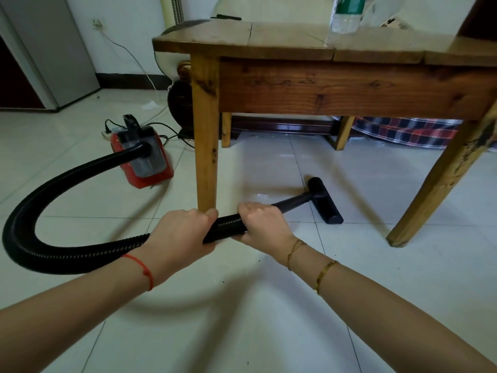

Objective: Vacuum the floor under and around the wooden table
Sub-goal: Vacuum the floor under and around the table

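Head view: left hand [178, 232] hides hose [48, 200], table [349, 87] cropped right.

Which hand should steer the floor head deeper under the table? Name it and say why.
Right. The right hand grips the front of the hose, beside the rigid tube to the floor head. The left hand grips the hose behind it.

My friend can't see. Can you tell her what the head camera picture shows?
Two hands, left hand and right hand, grip a black vacuum hose, pushing its floor nozzle under a wooden table. A red vacuum cleaner sits on the white tiled floor behind.
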Tool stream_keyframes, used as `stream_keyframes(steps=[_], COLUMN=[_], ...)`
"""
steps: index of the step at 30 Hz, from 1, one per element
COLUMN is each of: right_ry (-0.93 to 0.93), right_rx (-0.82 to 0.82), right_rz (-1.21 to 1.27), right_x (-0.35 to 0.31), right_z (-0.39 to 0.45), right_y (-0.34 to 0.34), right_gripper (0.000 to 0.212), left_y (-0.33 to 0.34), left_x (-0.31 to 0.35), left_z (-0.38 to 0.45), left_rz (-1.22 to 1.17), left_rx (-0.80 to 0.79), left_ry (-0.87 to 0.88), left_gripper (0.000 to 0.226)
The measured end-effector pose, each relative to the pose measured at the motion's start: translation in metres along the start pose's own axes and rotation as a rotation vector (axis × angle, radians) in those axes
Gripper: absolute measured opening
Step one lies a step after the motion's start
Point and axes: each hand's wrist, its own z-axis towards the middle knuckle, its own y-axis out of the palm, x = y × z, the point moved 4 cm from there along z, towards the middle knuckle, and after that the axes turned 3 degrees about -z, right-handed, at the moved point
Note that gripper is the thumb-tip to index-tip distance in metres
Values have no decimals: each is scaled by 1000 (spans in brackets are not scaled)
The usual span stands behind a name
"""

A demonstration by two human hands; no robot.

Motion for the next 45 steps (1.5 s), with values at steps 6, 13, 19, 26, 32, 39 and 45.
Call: stream_keyframes(steps=[6, 13, 19, 26, 32, 39, 45], right_ry=[68, 242, 405, 545, 541, 463, 356], right_rx=[-28, -135, -217, -364, -349, -283, -285], right_rz=[-10, 2, 27, 35, 47, 95, 155], right_x=[7, 67, 132, 201, 215, 166, 98], right_z=[-9, -37, -69, -104, -109, -83, -48], right_y=[-3, 1, 4, 16, 19, 19, 20], right_gripper=[38, 33, 28, 23, 23, 22, 23], left_y=[-1, 7, 16, 30, 33, 28, 24], left_x=[9, 58, 120, 187, 197, 152, 95], left_z=[5, 50, 98, 143, 155, 124, 76], left_rz=[-1, -72, -107, -131, -146, -125, -121], left_rx=[17, 20, 10, 10, 13, 11, -28], left_ry=[20, 98, 164, 215, 216, 175, 96], left_gripper=[20, 19, 24, 25, 25, 25, 23])
